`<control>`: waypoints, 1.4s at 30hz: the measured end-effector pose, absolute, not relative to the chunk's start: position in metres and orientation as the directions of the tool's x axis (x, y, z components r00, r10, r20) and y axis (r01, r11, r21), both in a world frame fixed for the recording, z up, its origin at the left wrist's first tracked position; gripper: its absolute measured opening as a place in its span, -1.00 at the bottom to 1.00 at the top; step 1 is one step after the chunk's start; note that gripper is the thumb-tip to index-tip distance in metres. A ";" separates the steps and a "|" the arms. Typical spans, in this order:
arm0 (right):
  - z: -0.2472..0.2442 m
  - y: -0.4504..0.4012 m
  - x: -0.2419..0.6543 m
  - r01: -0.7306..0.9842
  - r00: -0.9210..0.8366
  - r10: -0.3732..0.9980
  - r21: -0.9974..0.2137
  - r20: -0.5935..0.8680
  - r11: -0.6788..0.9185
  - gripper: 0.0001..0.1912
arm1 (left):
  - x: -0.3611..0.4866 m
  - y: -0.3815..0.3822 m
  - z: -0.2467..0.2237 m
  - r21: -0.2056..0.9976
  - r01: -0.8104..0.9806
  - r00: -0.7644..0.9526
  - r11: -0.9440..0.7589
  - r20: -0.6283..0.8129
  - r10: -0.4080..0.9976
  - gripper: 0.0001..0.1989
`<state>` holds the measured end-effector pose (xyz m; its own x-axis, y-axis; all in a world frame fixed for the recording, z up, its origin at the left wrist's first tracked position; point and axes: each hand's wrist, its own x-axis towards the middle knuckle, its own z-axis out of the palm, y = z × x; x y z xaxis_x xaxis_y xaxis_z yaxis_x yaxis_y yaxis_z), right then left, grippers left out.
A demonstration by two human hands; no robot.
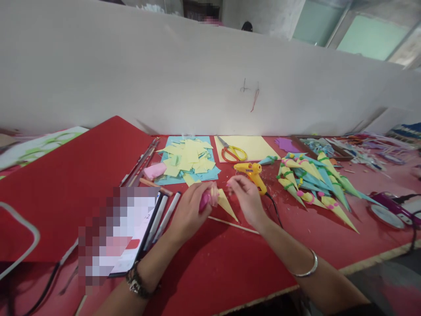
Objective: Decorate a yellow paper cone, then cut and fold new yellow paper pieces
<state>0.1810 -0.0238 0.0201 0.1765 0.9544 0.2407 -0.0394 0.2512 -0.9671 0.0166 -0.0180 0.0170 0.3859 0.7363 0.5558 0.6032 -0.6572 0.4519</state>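
My left hand [193, 210] is closed around a glossy magenta object [204, 201] with a clear pinkish part [214, 193] at its edge; its exact kind is unclear. A pale yellow paper cone [228, 206] points down and right from beside those fingers; whether they also grip it is hidden. My right hand [247, 197] pinches a tiny pink bit [229, 183], just right of the left hand. Behind the right hand lies a yellow glue gun [251, 168]. A thin pale stick [234, 224] rests on the red table below the cone.
Yellow paper pieces [190, 153] lie piled on blue sheets. Scissors [232, 149] rest on a cream sheet [259, 145]. Decorated paper cones [304, 175] are heaped at right. A phone [128, 232] and white markers [167, 218] lie left. A white partition [197, 87] stands behind.
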 end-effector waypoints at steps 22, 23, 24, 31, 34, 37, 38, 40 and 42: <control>0.018 -0.041 0.167 0.574 -0.265 0.693 -0.468 0.670 0.672 -0.75 | 0.047 -0.033 0.025 0.978 -0.189 0.201 0.093 -0.054 0.978 -0.55; 0.019 -0.042 0.165 0.599 -0.324 0.681 -0.415 0.657 0.685 -0.71 | 0.048 -0.034 0.028 0.963 -0.240 0.176 0.125 -0.084 0.981 -0.56; 0.019 -0.044 0.163 0.613 -0.384 0.666 -0.362 0.640 0.702 -0.66 | 0.047 -0.034 0.030 0.947 -0.286 0.147 0.150 -0.111 0.983 -0.58; 0.036 -0.053 0.154 0.480 -0.368 0.697 -0.516 0.616 0.709 -0.68 | 0.042 -0.033 0.040 0.843 -0.482 0.087 0.238 -0.224 0.971 -0.77; 0.043 -0.053 0.153 0.379 -0.169 0.775 -0.685 0.609 0.622 -0.65 | 0.046 -0.037 0.045 0.801 -0.524 0.165 0.287 -0.235 0.958 -0.84; 0.047 -0.054 0.151 0.519 -0.260 0.745 -0.562 0.615 0.645 -0.51 | 0.052 -0.052 0.055 0.769 -0.527 0.270 0.361 -0.252 0.929 -0.82; 0.048 -0.055 0.150 0.572 -0.307 0.737 -0.502 0.602 0.648 -0.44 | 0.053 -0.057 0.059 0.757 -0.522 0.308 0.393 -0.262 0.915 -0.78; 0.047 -0.059 0.145 0.644 -0.350 0.741 -0.428 0.572 0.635 -0.32 | 0.052 -0.063 0.066 0.707 -0.523 0.405 0.476 -0.285 0.869 -0.61; 0.043 -0.067 0.138 0.667 -0.355 0.752 -0.413 0.556 0.620 -0.23 | 0.048 -0.061 0.071 0.673 -0.533 0.458 0.512 -0.279 0.844 -0.44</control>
